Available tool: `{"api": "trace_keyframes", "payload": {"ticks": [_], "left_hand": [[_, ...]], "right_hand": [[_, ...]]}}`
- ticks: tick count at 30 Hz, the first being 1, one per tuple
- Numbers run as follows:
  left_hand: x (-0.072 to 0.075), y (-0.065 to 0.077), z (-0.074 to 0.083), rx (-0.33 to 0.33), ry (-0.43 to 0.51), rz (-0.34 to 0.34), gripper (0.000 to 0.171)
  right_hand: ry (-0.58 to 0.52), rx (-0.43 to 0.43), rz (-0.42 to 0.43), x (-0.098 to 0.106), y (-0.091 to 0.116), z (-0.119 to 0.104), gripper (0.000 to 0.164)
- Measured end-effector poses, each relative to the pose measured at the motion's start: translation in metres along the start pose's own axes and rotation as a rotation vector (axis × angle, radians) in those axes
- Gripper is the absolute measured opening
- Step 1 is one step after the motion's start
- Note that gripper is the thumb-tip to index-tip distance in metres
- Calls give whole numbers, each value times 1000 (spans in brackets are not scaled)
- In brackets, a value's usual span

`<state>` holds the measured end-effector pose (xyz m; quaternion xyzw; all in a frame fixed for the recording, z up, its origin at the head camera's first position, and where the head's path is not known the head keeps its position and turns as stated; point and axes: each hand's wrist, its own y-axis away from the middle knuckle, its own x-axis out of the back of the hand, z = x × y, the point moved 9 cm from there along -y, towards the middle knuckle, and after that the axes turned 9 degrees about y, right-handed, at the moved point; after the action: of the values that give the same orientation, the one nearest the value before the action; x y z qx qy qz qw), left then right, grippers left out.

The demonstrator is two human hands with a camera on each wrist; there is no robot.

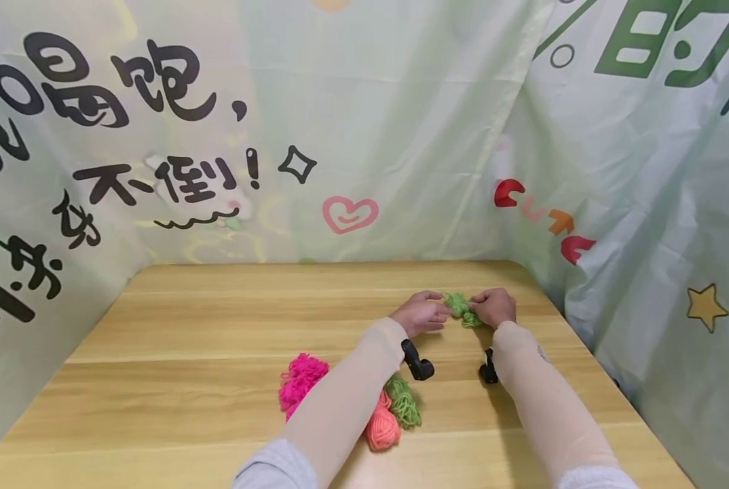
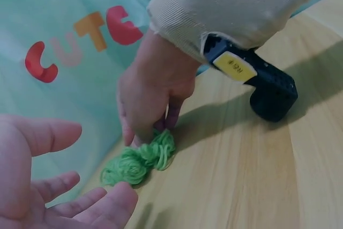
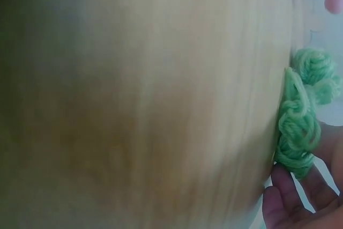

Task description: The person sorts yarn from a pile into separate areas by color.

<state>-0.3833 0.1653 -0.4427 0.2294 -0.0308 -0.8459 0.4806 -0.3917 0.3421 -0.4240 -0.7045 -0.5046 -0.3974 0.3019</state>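
A bundle of light green yarn (image 1: 457,305) lies at the far right of the table, pulled in at its middle into two lumps. My right hand (image 1: 495,307) pinches its right end, with thumb and fingertips on the strands (image 3: 297,132) in the right wrist view. On the other side, my left hand (image 1: 422,314) is held just left of the yarn, its fingers loosely extended. The left wrist view shows that hand (image 2: 59,186) with nothing in its fingers, in front of the yarn (image 2: 131,165).
Nearer on the table (image 1: 175,353) lie a hot pink yarn bundle (image 1: 302,380), a coral skein (image 1: 383,428) and a darker green skein (image 1: 404,402). My left forearm passes over them and hides parts. Printed cloth (image 1: 401,136) hangs behind the table and along its sides.
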Motion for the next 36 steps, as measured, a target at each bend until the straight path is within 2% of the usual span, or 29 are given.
{"api": "trace_keyframes", "payload": {"ticks": [10, 15, 19, 27, 31, 36], "left_hand": [[12, 8, 7, 3, 4, -10, 55], [17, 12, 12, -13, 10, 0, 48], [19, 17, 17, -41, 53, -19, 49], [31, 32, 27, -69, 82, -25, 47], [40, 39, 32, -83, 86, -30, 46], [53, 51, 40, -87, 44, -28, 46]], "right_hand": [[25, 90, -47, 1, 4, -2, 33], [23, 83, -104, -2, 5, -1, 43], [8, 85, -152, -3, 4, -1, 48], [-17, 128, -264, -3, 7, -5, 64], [-21, 124, -289, 3, 9, -6, 71], [-90, 106, -282, 11, 11, -11, 72]]}}
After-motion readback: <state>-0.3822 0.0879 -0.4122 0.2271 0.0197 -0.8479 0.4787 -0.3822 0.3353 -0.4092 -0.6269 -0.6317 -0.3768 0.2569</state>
